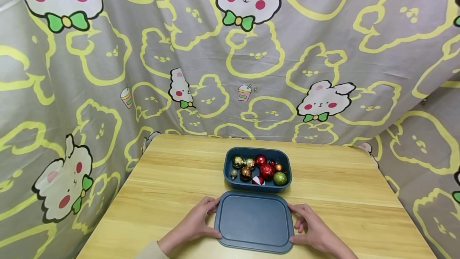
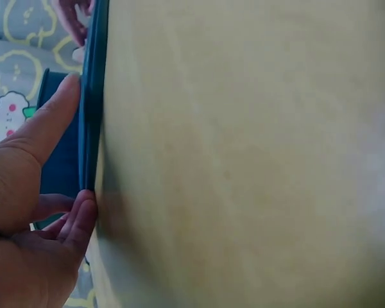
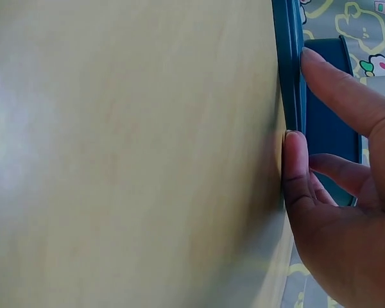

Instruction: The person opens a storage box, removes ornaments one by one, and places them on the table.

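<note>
The blue-grey lid is lying level or nearly so over the near part of the bench, just in front of the open box — can't tell if the two are touching, nor if the underside is resting on the wood. Left grip and right grip are each grasping one short side, w/ thumb toward the near corner and fingertips toward the far one.

Handling-wise: the lid is looking like moulded plastic, so prob. light & fairly stiff, maybe w/ a little flex across the flat panel if squeezed from both ends. The smooth finish is likely being a bit slippery; breakage isn't seeming much of a worry. The raised rim is giving the best purchase — opposite sides, approx. mid-edge, both sides level, light pressure. Pinching one corner only would prob. be letting it tip.

The box is holding assorted baubles, incl. a red glittery ball, a green ball and a gold ball. Those are looking thin-shelled, poss. fragile, and prob. rolling easily if the box gets knocked, so it's wanting a gentle touch nearby.
</note>
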`<state>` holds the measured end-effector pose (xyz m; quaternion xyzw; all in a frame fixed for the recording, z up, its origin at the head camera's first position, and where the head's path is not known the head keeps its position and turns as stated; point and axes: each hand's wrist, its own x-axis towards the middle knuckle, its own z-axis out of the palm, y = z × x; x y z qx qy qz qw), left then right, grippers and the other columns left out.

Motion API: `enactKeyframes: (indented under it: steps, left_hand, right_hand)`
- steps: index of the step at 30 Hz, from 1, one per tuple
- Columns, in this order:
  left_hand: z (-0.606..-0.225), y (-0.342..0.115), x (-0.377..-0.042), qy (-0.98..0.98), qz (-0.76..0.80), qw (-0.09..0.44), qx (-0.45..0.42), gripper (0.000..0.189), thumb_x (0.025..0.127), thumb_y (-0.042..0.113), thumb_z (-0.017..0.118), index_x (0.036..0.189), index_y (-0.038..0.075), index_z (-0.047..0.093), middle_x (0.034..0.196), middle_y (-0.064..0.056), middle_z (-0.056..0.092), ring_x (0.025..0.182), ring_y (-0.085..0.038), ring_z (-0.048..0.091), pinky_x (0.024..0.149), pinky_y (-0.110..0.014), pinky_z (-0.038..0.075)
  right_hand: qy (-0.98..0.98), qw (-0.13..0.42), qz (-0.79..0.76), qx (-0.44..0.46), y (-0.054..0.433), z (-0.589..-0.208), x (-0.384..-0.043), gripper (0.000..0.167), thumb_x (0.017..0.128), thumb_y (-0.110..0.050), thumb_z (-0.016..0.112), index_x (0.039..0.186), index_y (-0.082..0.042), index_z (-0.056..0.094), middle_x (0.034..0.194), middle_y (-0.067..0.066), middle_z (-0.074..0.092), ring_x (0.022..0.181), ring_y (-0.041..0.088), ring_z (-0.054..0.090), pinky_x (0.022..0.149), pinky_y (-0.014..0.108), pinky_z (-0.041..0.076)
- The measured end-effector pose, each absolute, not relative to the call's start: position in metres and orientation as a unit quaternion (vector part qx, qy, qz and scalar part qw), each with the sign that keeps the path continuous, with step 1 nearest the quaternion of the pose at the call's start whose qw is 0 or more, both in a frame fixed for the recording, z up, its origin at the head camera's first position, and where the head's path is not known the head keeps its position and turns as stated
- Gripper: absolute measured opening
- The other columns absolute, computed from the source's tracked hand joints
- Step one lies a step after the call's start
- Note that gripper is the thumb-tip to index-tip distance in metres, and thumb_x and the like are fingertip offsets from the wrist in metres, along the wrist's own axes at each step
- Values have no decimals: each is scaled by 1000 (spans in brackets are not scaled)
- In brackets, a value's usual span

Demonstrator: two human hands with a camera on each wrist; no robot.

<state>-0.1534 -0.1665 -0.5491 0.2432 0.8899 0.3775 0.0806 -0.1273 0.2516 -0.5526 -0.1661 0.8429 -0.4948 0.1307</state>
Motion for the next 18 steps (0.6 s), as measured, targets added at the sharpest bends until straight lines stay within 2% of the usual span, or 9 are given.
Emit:
enactKeyframes:
  steps: [6,12,15,18]
  left_hand:
    - [-540,-168,-161,885,394,88,234,100,78,39,89,154,-5,42,133,-12,57,108,-22,61,97,-34,55]
    - [-531,-170,-185,871,443,64,202,76,95,33,76,153,-3,43,140,-22,56,107,-27,63,94,-37,57]
    - [-529,-168,-199,860,476,52,179,66,99,27,71,152,-1,45,142,-24,55,108,-26,64,93,-36,58]
    - [-527,-162,-216,849,506,36,148,58,102,27,66,153,5,48,142,-22,56,110,-23,65,95,-36,56]
  right_hand:
    - [860,90,-471,-178,252,-550,-128,89,77,-16,91,151,7,46,126,19,53,83,6,58,68,22,53]
    - [876,23,-453,-165,257,-539,-134,77,84,-21,86,149,3,50,129,22,56,83,4,60,71,22,54]
    - [881,-16,-448,-150,258,-531,-141,70,86,-17,84,147,2,53,129,22,58,85,2,60,76,22,56]
    - [880,-71,-446,-152,255,-524,-152,63,87,-9,82,143,3,57,125,22,61,86,2,62,78,23,58]
